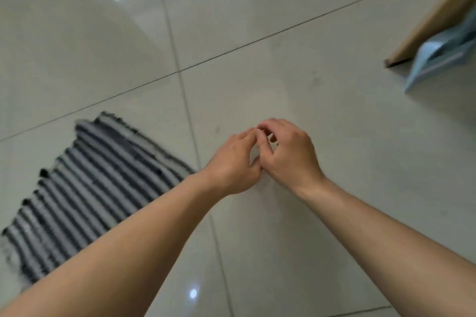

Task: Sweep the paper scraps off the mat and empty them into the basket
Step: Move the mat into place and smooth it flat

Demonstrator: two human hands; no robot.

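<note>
Hands meet mid-frame over bare tile: left hand [235,162] and right hand [288,152] curl fingers together, touching; whether they pinch any scrap, cannot tell. Striped mat [90,188] lies lower left, woven, soft, likely floppy. No paper scraps visible on it. Pale blue dustpan [438,59], possibly, sits upper right. Scraps would be light, easily scattered; take by pinching.

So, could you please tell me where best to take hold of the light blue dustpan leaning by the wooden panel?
Probably by its upper end, where a handle would be, though the frame cuts that off. The light blue dustpan stands tilted against the wooden panel, lip on the floor, so come from its open left side.
</note>
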